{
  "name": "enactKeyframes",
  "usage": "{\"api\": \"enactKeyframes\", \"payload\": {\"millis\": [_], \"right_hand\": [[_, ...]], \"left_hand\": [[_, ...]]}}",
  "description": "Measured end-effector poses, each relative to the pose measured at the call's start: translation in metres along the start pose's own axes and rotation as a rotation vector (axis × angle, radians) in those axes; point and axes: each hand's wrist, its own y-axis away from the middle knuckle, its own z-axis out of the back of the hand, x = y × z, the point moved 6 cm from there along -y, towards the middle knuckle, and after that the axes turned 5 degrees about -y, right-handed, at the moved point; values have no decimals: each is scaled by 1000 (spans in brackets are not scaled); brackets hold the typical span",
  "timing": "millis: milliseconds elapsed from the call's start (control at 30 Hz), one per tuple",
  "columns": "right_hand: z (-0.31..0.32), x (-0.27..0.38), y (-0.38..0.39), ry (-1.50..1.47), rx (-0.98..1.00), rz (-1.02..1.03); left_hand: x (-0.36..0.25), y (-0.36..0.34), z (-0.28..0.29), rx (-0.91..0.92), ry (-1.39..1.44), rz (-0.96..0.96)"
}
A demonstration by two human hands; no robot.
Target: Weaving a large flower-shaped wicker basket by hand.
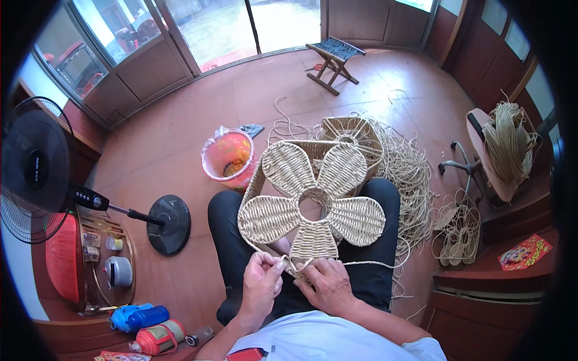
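Note:
A woven straw flower with five petals and a round hole (312,233) lies over a woven basket frame (253,182) on my lap. At its lower petal, my left hand (264,278) pinches a pale straw cord (282,259) between thumb and finger. Close by on the right, my right hand (322,283) has its bent fingers on the lower woven edge, gripping it. A loose length of cord runs rightward from there across my thigh. The fingertips of my right hand are partly hidden by the weave.
A black fan (39,171) stands left, near a pink bucket (229,151). Loose cord (406,186) piles at right, beside a chair (481,144) bearing a cord bundle. A folding stool (328,72) is ahead. Flasks (153,334) and a kettle (117,271) sit at lower left.

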Motion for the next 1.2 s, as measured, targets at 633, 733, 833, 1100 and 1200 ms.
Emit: {"api": "enactKeyframes", "payload": {"millis": [633,733,833,1100,1200], "right_hand": [[-26,11,-23,40,-99,93],[-16,24,-27,61,-171,129],[-16,23,-35,7,-228,160],[-2,-1,-32,-177,-320,69],[5,-2,-30,-90,-295,-68]], "left_hand": [[-221,-1,322,-709,-311,-343],[-277,17,445,-859,-277,-390],[-363,93,606,-987,-237,-272],[-519,210,648,-1385,-490,-596],[-361,73,570,-1223,-786,-553]]}}
